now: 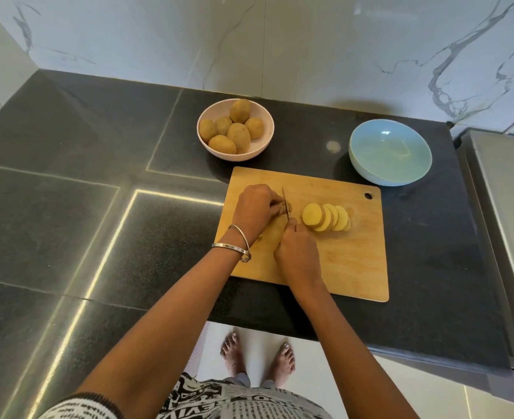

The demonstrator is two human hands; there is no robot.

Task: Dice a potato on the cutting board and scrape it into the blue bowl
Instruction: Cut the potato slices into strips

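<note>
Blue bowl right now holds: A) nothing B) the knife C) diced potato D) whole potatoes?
A: the blue bowl shows only its bare inside; the cut slices still lie on the cutting board, and the whole potatoes sit in the pink bowl.

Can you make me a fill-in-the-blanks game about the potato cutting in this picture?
1. The right hand holds a ____ over the cutting board.
2. The whole potatoes sit in the ____ bowl.
3. The blue bowl has ____ inside it.
4. The potato slices lie to the ____ of the left hand.

Missing words: knife; pink; nothing; right
</note>
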